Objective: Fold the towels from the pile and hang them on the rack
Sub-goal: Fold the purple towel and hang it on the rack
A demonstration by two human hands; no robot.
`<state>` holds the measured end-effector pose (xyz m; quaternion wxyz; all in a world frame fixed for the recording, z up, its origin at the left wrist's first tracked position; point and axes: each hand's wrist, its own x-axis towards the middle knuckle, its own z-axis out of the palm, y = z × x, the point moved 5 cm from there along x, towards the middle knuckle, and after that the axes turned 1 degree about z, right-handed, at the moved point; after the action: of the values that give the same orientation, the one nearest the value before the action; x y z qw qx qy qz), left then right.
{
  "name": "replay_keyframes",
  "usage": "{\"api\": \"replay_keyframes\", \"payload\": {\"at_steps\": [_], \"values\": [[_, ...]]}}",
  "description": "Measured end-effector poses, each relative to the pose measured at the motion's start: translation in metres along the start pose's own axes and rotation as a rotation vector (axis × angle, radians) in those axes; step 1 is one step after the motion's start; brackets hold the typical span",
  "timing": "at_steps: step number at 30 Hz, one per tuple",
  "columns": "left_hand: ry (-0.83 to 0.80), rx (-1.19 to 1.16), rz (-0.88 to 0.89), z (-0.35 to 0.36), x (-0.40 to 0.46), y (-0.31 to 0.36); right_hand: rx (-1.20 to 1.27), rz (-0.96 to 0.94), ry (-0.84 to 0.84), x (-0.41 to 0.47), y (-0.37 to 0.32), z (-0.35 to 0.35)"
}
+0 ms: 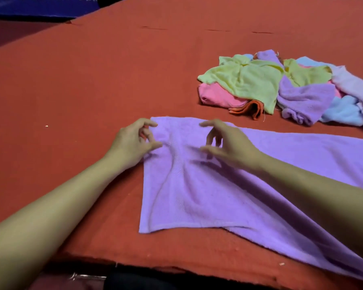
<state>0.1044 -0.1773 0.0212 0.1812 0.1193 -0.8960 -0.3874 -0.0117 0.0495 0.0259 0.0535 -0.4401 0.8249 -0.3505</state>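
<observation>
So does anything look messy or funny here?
A little. The purple towel isn't flat: a ridge of wrinkles runs down it between the left hand and right hand. The pile of towels behind is a jumble. Nothing looks torn or spilled.

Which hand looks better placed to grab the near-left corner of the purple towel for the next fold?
The left hand, probably. It sits at the left edge of the purple towel, the side that corner is on. The right hand hovers over the towel's middle, with its arm lying across the cloth.
</observation>
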Motion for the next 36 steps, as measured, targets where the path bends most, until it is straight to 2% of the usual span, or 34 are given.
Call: {"api": "replay_keyframes", "payload": {"at_steps": [4, 7, 10, 14, 17, 22, 25, 27, 31, 36], "values": [[-0.264, -0.097, 0.008, -0.001, -0.107, 0.04, 0.002, -0.014, -0.267, -0.082, -0.044, 0.016], [-0.463, 0.004, 0.035, 0.012, -0.146, 0.044, -0.033, -0.009, -0.347, -0.113, -0.049, 0.019], [-0.49, 0.079, 0.086, 0.015, -0.152, 0.041, -0.047, -0.013, -0.373, -0.129, -0.047, 0.019], [-0.489, 0.142, 0.147, 0.009, -0.15, 0.04, -0.238, -0.007, -0.287, -0.14, -0.041, 0.008], [-0.503, 0.218, 0.18, -0.005, -0.15, 0.043, -0.187, 0.003, -0.344, -0.149, -0.045, 0.006], [-0.607, 0.291, 0.104, -0.033, -0.159, 0.038, -0.092, -0.058, -0.432, -0.17, -0.064, 0.019], [-0.667, 0.287, 0.035, -0.03, -0.167, 0.035, -0.07, -0.044, -0.411, -0.17, -0.063, 0.022], [-0.573, 0.219, 0.023, -0.028, -0.16, 0.034, -0.015, -0.009, -0.363, -0.161, -0.062, 0.019], [-0.27, 0.06, -0.023, -0.028, -0.115, 0.018, 0.074, 0.047, -0.275, -0.127, -0.061, 0.012], [0.022, 0.075, -0.062, -0.022, -0.027, -0.009, 0.07, 0.13, -0.066, -0.057, -0.032, 0.014]]}}
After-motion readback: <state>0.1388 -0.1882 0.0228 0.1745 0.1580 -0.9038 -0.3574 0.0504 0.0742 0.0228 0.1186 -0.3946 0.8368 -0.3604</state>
